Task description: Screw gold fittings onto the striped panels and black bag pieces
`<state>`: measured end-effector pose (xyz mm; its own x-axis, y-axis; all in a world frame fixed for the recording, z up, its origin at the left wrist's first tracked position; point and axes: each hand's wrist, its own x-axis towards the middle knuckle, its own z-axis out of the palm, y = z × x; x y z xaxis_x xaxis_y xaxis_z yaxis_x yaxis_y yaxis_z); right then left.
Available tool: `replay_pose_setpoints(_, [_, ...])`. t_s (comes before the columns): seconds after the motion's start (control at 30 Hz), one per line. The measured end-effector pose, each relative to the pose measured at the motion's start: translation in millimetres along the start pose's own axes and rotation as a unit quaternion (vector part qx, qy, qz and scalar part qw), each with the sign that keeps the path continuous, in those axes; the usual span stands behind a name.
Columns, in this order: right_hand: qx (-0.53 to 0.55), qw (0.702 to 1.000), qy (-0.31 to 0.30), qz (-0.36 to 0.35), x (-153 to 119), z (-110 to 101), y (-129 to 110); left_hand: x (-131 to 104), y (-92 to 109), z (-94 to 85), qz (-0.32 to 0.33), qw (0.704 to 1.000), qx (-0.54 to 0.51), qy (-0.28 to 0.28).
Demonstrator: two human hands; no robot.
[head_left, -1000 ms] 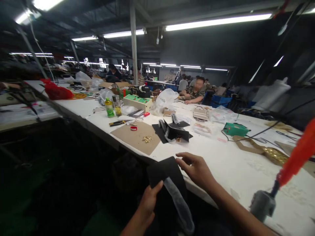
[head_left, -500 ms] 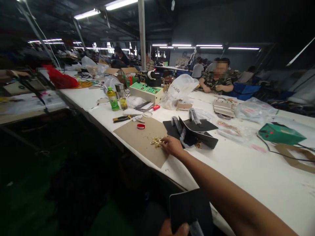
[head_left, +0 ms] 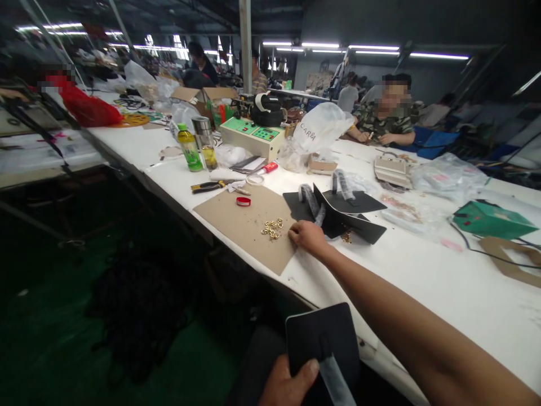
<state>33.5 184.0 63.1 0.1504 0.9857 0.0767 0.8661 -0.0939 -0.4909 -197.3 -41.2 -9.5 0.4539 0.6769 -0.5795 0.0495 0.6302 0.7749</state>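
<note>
At the bottom of the head view, my left hand (head_left: 289, 380) grips a black panel (head_left: 321, 332) with rounded corners, thumb on its face. A strap in clear plastic wrap (head_left: 336, 380) hangs from that panel. My right hand (head_left: 310, 238) is over the table, at the right edge of a brown cardboard sheet (head_left: 236, 225). Its fingers are bunched together; whatever they hold is too small or hidden to make out. Just left of the fingertips lies a small pile of gold metal pieces (head_left: 271, 229). Behind the hand rest more black panels (head_left: 353, 217) with plastic-wrapped straps.
A red ring-shaped band (head_left: 243, 201) and yellow-black pliers (head_left: 208, 186) lie near the cardboard. Farther back stand a green-labelled bottle (head_left: 190, 149), a flask (head_left: 205, 146) and a control box (head_left: 253, 137). A green device (head_left: 492, 219) sits right. A person in camouflage (head_left: 382, 121) sits across the table.
My right hand has drawn back to the right, off the gold pieces, which now lie more spread. The view has tipped down, and my left hand with the black panel shows more fully.
</note>
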Motion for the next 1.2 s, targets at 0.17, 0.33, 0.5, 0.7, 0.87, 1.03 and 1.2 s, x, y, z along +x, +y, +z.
replay_pose_setpoints(0.17, [0.151, 0.987, 0.046, 0.043, -59, -42, 7, -10, 21, 12.7, 0.049, 0.993, -0.061, -0.093])
replay_pose_setpoints(0.33, [0.342, 0.927, 0.120, 0.097, -188, -83, 23, -18, 33, 30.7, 0.060, 0.989, -0.079, -0.112])
replay_pose_setpoints(0.5, [0.376, 0.904, 0.160, 0.126, -305, -76, 34, -29, 30, 66.1, 0.066, 0.991, 0.002, -0.120])
replay_pose_setpoints(0.7, [0.241, 0.944, 0.225, 0.008, -365, -69, 53, -55, 19, 115.6, 0.098, 0.986, 0.088, -0.100])
replay_pose_setpoints(0.87, [0.266, 0.941, 0.207, 0.010, -398, -87, 71, -82, 16, 146.9, 0.129, 0.979, 0.127, -0.092])
replay_pose_setpoints(1.03, [0.279, 0.939, 0.200, 0.027, -420, -105, 81, -94, 12, 166.6, 0.133, 0.975, 0.150, -0.099])
replay_pose_setpoints(1.2, [0.359, 0.893, 0.259, 0.079, -435, -114, 78, -94, 9, 172.5, 0.131, 0.970, 0.162, -0.125])
